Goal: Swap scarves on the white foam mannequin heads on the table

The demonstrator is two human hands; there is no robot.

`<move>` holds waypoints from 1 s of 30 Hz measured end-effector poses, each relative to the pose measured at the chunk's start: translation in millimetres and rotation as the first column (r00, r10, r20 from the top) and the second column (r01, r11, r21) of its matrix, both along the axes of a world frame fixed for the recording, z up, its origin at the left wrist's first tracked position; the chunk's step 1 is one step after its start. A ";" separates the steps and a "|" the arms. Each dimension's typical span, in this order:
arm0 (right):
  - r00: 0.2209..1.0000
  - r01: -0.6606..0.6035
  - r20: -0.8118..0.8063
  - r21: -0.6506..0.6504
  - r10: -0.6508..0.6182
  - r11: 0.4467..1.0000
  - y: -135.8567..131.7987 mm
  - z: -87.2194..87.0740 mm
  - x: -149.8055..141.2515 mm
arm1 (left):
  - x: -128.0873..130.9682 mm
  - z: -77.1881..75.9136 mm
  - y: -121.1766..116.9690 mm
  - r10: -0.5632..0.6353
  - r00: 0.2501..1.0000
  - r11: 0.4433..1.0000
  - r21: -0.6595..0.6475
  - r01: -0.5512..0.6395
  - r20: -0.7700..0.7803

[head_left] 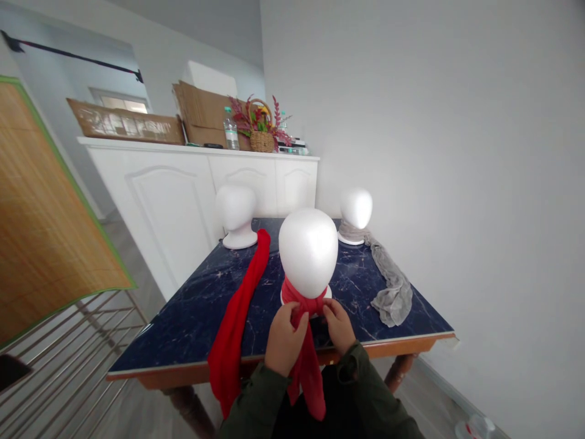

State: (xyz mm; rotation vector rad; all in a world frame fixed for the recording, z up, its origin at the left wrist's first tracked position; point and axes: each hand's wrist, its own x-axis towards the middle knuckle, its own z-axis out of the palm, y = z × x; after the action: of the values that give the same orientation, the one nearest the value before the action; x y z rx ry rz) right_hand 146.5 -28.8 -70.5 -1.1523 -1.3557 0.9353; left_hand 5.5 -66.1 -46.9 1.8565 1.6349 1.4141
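A white mannequin head [309, 250] stands upright near the table's front edge. Around its neck is wrapped a coral-red scarf [307, 366], gathered in front, its ends hanging past the table edge. My left hand [286, 338] pinches the scarf at the left of the gathered part. On the other side, my right hand [337, 326] has its thumb and fingers closed on the scarf by the neck. A bright red scarf [242, 311] lies to the left, draping over the front edge.
Two more mannequin heads stand farther back: a bare one [236, 213] at left and another [357, 208] at right wearing a grey scarf [388, 280]. Behind the blue marble-patterned table [192, 329] is a white cabinet [169, 195]. A metal rack [77, 353] stands left.
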 end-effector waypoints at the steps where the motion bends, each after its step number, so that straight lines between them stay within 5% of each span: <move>1: 0.999 -0.036 0.015 -0.006 0.036 0.999 -0.8 2.0 0.1 | 3.5 2.1 -2.4 0.002 0.999 1.000 -0.013 -0.003 -0.038; 7: 0.949 -0.278 0.176 0.069 0.262 0.958 -0.2 11.6 -3.3 | 13.4 14.2 9.9 0.175 0.930 0.974 -0.081 -0.211 -0.324; 13: 0.839 -0.210 0.545 0.316 0.004 0.925 5.0 11.8 -2.7 | 5.9 6.8 19.0 0.171 0.917 0.972 -0.091 -0.217 -0.359; 18: 0.628 -0.240 0.773 0.304 -0.091 0.922 11.6 16.8 -2.9 | -0.9 4.6 16.7 0.115 0.979 0.981 -0.134 -0.138 -0.168; 21: 0.566 -0.173 0.812 0.288 -0.144 0.942 16.0 19.5 -4.3 | -2.1 4.3 15.9 0.065 0.996 0.987 -0.144 -0.074 -0.066; 26: 0.627 -0.104 0.762 0.291 -0.165 0.951 26.3 22.6 6.2 | -9.9 5.5 12.8 0.048 0.997 0.996 -0.074 -0.052 -0.063; 30: 0.788 0.012 0.597 0.235 -0.153 0.972 40.3 18.7 26.6 | -27.8 7.5 9.8 0.166 0.981 0.979 -0.101 -0.176 -0.098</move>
State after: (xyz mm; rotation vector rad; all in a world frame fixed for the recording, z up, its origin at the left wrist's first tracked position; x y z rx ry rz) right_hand 173.1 11.4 -51.8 -1.3914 -1.8544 0.3215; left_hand -22.4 -56.3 -39.4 1.7773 1.9169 1.2930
